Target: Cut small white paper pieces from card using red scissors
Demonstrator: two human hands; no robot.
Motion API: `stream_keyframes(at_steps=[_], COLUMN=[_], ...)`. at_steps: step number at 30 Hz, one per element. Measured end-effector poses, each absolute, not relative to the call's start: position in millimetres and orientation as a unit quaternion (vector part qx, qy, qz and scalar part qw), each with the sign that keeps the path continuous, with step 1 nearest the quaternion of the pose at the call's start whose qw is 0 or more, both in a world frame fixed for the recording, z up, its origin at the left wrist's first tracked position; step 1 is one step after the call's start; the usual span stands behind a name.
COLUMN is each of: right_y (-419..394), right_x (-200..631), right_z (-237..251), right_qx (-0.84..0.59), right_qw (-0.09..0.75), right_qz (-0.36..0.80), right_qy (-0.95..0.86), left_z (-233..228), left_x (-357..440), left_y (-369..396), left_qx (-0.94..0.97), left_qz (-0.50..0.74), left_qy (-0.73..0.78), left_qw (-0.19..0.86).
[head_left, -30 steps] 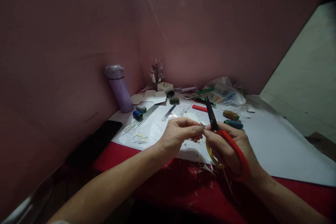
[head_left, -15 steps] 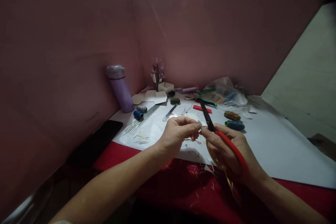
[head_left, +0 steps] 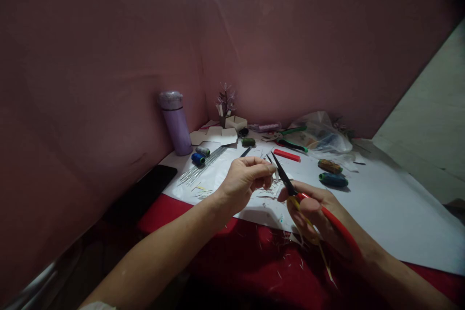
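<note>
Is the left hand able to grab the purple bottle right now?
Probably not yet: the left hand pinches a small white piece, and the purple bottle stands farther back by the wall.

A red-covered table (head_left: 218,261) carries white paper (head_left: 381,203) strewn with clippings (head_left: 286,256).

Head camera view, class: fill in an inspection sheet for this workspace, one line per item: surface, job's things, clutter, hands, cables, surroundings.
Surface: white paper sheet over a red cloth.
Job's things: red-handled scissors, blades open; a small pale strip between them.
Clutter: thread spools, wire rods, red stick, green-handled pliers, plastic bag, purple bottle, black phone, paper snippets.
Hands: left hand pinches the strip; right hand grips the scissors.
Cables: nothing seen.
Surroundings: pink walls meeting in a corner.
</note>
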State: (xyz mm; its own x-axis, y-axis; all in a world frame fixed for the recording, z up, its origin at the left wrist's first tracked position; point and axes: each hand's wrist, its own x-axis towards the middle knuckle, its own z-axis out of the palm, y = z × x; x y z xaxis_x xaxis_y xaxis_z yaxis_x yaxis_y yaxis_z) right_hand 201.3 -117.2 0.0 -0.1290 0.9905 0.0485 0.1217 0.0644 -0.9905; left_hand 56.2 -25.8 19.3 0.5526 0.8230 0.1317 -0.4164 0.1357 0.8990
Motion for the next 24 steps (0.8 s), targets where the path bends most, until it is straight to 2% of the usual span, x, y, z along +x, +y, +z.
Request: stream_keyframes(at_steps=[16, 24], right_y=[-116, -116], right_x=[200, 200], right_z=[16, 10], right_qx=[-0.524, -0.506], right_qw=[0.408, 0.438], right_qz=[0.409, 0.424], right_qy=[-0.626, -0.611], left_z=[18, 18], left_x=[56, 57], left_y=[-28, -29], left_qx=[0.506, 0.497], left_qz=[0.419, 0.425], left_qy=[0.201, 0.206], left_qw=[0.727, 0.728])
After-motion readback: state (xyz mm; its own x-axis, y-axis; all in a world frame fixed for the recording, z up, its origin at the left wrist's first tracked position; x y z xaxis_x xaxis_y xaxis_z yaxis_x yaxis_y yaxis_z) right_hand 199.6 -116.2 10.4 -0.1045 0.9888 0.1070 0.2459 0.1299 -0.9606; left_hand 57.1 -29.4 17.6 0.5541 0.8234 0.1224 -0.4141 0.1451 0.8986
